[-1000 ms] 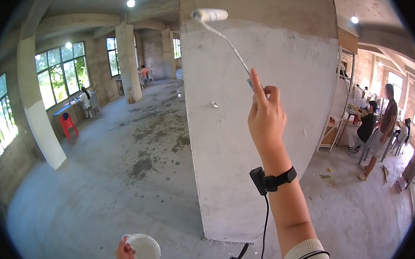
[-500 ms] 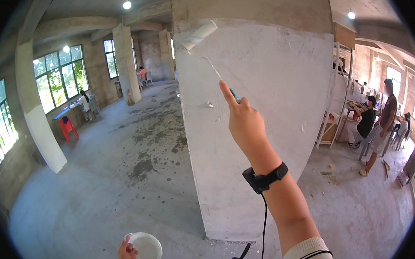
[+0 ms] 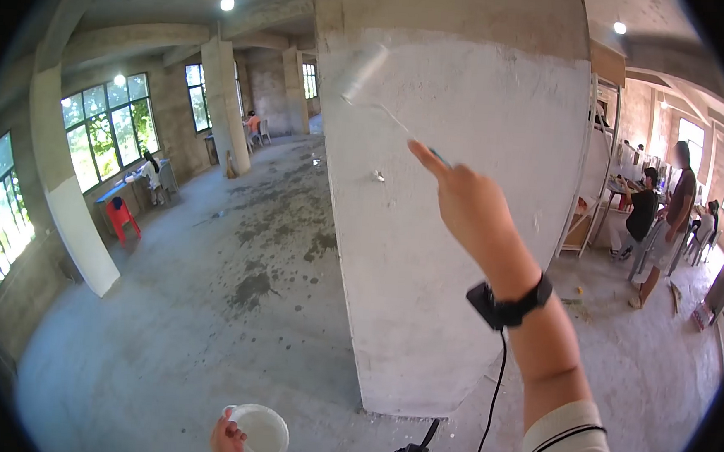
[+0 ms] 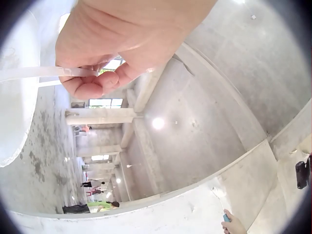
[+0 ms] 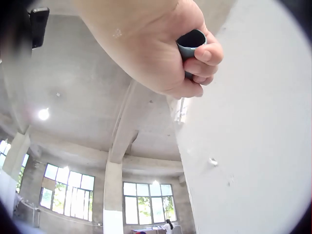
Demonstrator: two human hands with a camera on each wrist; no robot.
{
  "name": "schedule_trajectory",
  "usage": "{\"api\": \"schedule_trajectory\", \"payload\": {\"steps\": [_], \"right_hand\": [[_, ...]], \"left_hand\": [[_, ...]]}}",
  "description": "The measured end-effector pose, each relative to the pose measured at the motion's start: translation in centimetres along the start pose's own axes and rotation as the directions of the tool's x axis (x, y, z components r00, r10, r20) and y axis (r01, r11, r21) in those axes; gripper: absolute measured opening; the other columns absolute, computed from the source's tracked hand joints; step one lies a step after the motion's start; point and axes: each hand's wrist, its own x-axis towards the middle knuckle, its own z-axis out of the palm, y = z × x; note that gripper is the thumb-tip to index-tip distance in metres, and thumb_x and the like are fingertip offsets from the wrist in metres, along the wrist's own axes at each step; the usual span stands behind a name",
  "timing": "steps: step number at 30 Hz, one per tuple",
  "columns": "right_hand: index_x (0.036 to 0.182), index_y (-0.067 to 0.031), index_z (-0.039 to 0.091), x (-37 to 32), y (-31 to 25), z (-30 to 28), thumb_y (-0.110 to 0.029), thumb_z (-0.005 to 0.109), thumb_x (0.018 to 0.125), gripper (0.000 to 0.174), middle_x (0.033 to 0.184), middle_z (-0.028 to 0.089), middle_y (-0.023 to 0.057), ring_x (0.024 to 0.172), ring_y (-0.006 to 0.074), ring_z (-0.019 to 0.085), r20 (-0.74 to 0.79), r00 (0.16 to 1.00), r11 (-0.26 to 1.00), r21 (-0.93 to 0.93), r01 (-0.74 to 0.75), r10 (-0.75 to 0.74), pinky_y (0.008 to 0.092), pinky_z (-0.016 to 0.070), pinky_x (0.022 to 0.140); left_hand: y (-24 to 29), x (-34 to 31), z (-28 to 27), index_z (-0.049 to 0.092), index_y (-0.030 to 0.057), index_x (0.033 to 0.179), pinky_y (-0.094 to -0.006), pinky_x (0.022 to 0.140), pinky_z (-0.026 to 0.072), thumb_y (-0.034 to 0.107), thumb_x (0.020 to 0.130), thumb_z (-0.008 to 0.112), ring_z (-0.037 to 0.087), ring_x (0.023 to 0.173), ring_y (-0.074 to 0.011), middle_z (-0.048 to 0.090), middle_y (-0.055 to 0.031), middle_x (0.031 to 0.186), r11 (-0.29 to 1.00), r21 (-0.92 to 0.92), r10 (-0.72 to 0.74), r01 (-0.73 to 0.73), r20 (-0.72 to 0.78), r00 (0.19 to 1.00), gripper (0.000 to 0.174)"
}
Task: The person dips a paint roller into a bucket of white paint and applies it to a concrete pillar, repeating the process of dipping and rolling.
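Note:
My right hand (image 3: 475,208) grips the paint roller by its blue-green handle (image 5: 187,51), with the index finger stretched along it. The white roller sleeve (image 3: 365,73) lies tilted against the white upper part of a square pillar (image 3: 451,256), just under the bare grey band. Low in the head view, my left hand (image 3: 229,440) holds a white bucket (image 3: 285,441) by its handle. In the left wrist view the fingers curl round that white handle strip (image 4: 39,73), with the bucket wall at the left edge. Whitish liquid shows inside the bucket.
A small white fitting (image 3: 377,176) sticks out of the pillar. A metal rack (image 3: 584,182) stands right behind it, with people at tables and a standing person (image 3: 677,200) beyond. On the left are a red stool (image 3: 122,218) and a half-white column (image 3: 80,225).
The roller has come down from the top edge of the white area and swung from level to slanted. My right hand has lowered; my left hand keeps hold of the bucket.

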Motion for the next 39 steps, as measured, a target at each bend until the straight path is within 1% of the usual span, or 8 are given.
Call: {"api": "schedule_trajectory", "payload": {"steps": [6,13,17,23,25,28,29,39], "right_hand": [[0.142,-0.0326,0.027,7.0,1.6,-2.1,0.002,0.042,0.085,0.069,0.074,0.059,0.0148,0.063,0.0284,0.061,0.008,0.974,0.956,-0.189,0.226,-0.228,0.0383,0.0498,0.059],[0.140,-0.0357,0.028,7.9,8.7,-7.5,-0.023,0.053,0.090,0.057,0.071,0.060,0.0096,0.063,0.0239,0.060,0.095,0.988,0.876,-0.458,0.153,-0.123,0.0363,0.0496,0.058],[0.139,-0.0363,0.029,5.9,13.8,-10.9,-0.017,0.054,0.089,0.059,0.071,0.060,0.0095,0.063,0.0237,0.060,0.055,0.976,0.836,-0.507,0.209,-0.211,0.0363,0.0492,0.058],[0.138,-0.0363,0.032,-0.9,23.3,-16.0,-0.010,0.056,0.085,0.064,0.072,0.059,0.0101,0.066,0.0252,0.061,-0.018,0.990,0.845,-0.524,0.110,-0.141,0.0391,0.0499,0.060],[0.137,-0.0368,0.035,-3.1,24.6,-18.5,-0.008,0.061,0.082,0.066,0.075,0.062,0.0100,0.064,0.0233,0.063,0.012,0.990,0.718,-0.690,-0.092,0.139,0.0362,0.0524,0.060],[0.137,-0.0374,0.035,-5.3,26.3,-21.2,-0.006,0.063,0.080,0.070,0.076,0.063,0.0096,0.064,0.0233,0.062,0.017,0.957,0.675,-0.712,-0.193,0.291,0.0365,0.0530,0.061],[0.137,-0.0362,0.036,-6.3,27.4,-21.9,-0.004,0.063,0.079,0.071,0.074,0.062,0.0089,0.064,0.0225,0.062,0.001,0.989,0.652,-0.752,-0.097,0.149,0.0364,0.0529,0.061],[0.124,-0.0251,0.055,-4.5,18.9,-23.0,0.003,0.059,0.074,0.057,0.061,0.055,0.0082,0.058,0.0216,0.057,0.000,1.000,0.646,-0.764,0.008,-0.012,0.0324,0.0472,0.058]], "left_hand": [[0.4,0.2,-0.1,0.062,0.0024,0.106,-0.0258,0.053,0.0348,0.024,0.085,0.056,0.040,0.055,-0.0085,0.045,0.0041,0.065,1.000,0.002,0.029,-0.029,0.001,1.000,0.030],[0.1,0.1,0.4,0.061,0.0030,0.106,-0.0262,0.053,0.0356,0.023,0.086,0.055,0.042,0.056,-0.0086,0.047,0.0039,0.066,0.999,0.030,0.034,-0.034,0.023,0.999,0.029],[-0.1,-0.2,1.9,0.061,0.0030,0.105,-0.0264,0.053,0.0356,0.022,0.085,0.055,0.041,0.056,-0.0084,0.047,0.0041,0.065,0.999,0.043,0.029,-0.030,0.024,0.999,0.028],[-1.5,0.3,3.8,0.061,0.0031,0.105,-0.0263,0.054,0.0352,0.023,0.085,0.056,0.039,0.055,-0.0085,0.045,0.0039,0.066,0.999,0.049,-0.024,0.021,0.060,0.998,0.029],[-1.9,0.3,4.5,0.061,0.0029,0.105,-0.0263,0.054,0.0351,0.023,0.085,0.056,0.040,0.056,-0.0084,0.045,0.0040,0.066,0.998,0.052,-0.035,0.030,0.100,0.994,0.029],[-2.2,-0.1,6.2,0.062,0.0029,0.103,-0.0262,0.055,0.0352,0.023,0.085,0.055,0.039,0.056,-0.0084,0.045,0.0040,0.066,0.997,0.068,-0.031,0.023,0.117,0.993,0.028],[-2.4,-0.1,6.6,0.062,0.0029,0.103,-0.0262,0.055,0.0352,0.023,0.085,0.055,0.039,0.056,-0.0084,0.045,0.0040,0.066,0.998,0.065,-0.035,0.027,0.127,0.991,0.028],[-4.2,1.5,6.5,0.062,0.0033,0.103,-0.0269,0.055,0.0341,0.023,0.084,0.056,0.037,0.054,-0.0080,0.045,0.0044,0.065,0.994,0.083,-0.085,0.076,0.108,0.990,0.028]]}}
